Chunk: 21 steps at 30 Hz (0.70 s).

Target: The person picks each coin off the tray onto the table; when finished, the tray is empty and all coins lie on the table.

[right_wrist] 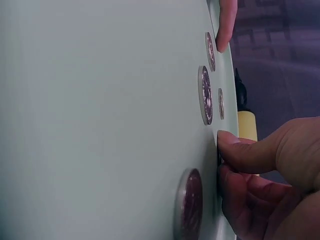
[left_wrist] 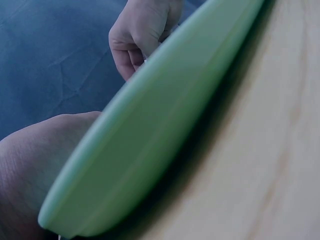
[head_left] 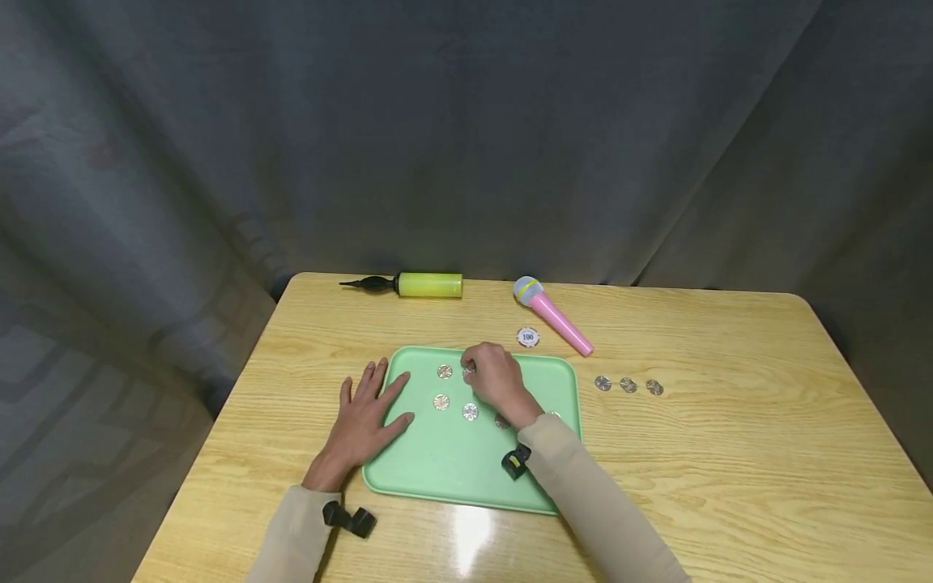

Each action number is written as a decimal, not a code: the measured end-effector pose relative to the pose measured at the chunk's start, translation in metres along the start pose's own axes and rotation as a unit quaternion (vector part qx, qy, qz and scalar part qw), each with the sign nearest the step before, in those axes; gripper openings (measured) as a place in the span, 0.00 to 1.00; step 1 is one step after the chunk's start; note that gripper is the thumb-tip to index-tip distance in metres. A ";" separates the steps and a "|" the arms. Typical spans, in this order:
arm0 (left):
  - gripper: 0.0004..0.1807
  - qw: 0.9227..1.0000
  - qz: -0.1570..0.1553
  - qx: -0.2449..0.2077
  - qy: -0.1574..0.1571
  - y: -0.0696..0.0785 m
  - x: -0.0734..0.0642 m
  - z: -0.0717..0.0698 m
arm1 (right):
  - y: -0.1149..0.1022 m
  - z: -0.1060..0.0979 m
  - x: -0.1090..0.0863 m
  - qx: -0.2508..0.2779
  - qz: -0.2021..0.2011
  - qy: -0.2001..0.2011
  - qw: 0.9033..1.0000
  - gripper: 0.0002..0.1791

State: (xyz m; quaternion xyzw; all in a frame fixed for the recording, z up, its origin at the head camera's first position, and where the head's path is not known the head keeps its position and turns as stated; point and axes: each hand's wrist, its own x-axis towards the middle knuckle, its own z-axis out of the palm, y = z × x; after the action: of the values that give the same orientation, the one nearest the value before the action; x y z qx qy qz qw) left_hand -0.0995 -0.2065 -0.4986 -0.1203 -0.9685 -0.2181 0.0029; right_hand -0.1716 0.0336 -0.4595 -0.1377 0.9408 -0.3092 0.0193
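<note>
My right hand [head_left: 496, 379] is over the back half of a green tray [head_left: 430, 470], its thumb and fingertips pinching a silver coin [head_left: 468, 373] close to the tray's surface. In the right wrist view the thumb [right_wrist: 250, 152] and bent fingers meet at the coin's edge and mostly hide it. Several other coins lie flat in the tray, among them one coin [head_left: 445, 372] to the left, another [head_left: 441, 402] nearer, and a third [head_left: 470, 411] beside that. My left hand [head_left: 364, 425], fingers spread, rests across the tray's left rim.
Three coins [head_left: 628, 385] lie in a row on the wooden table [head_left: 729, 453], right of the tray. Behind the tray are a white poker chip [head_left: 528, 337] marked 100, a pink toy microphone [head_left: 560, 322] and a yellow hand pump [head_left: 430, 285]. A dark curtain [head_left: 466, 146] hangs behind the table.
</note>
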 end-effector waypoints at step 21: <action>0.38 1.000 0.001 0.003 -0.001 -0.001 0.000 0.000 | 0.003 -0.005 -0.003 0.042 0.031 -0.021 0.998 0.05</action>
State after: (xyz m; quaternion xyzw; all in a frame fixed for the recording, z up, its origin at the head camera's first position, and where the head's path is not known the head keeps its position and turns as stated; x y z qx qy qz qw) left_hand -0.0999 -0.2068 -0.4990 -0.1213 -0.9690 -0.2152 0.0023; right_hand -0.1700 0.0401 -0.4574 -0.1140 0.9303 -0.3444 0.0541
